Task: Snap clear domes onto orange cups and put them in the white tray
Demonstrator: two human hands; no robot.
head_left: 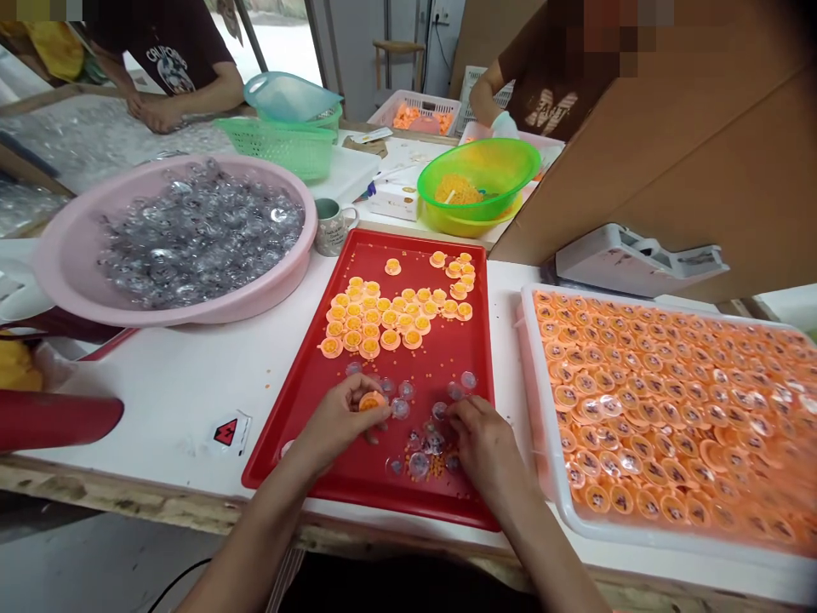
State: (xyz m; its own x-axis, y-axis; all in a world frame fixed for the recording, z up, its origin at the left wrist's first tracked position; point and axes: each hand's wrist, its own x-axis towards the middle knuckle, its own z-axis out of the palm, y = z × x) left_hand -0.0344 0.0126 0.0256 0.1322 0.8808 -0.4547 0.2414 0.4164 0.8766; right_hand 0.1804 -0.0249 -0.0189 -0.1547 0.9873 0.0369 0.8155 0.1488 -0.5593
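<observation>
My left hand (348,417) pinches a small orange toy cup (371,402) with yellow-orange bits inside, above the red tray (383,502). My right hand (488,443) is lowered over the tray's right side. Its fingertips come together at the edge of a small clear plastic cap (439,411). More clear caps (419,465) lie around both hands, several with dark printed marks, among loose orange beads (437,466). Filled orange cups (370,330) stand grouped on the far half of the tray.
At right, a white bin (529,358) holds rows of capped orange cups. A pink basin (77,230) of clear caps stands left. Behind the tray are a mug (330,228), a green bowl (520,166) and a cardboard panel (670,170). Two other people stand across the table.
</observation>
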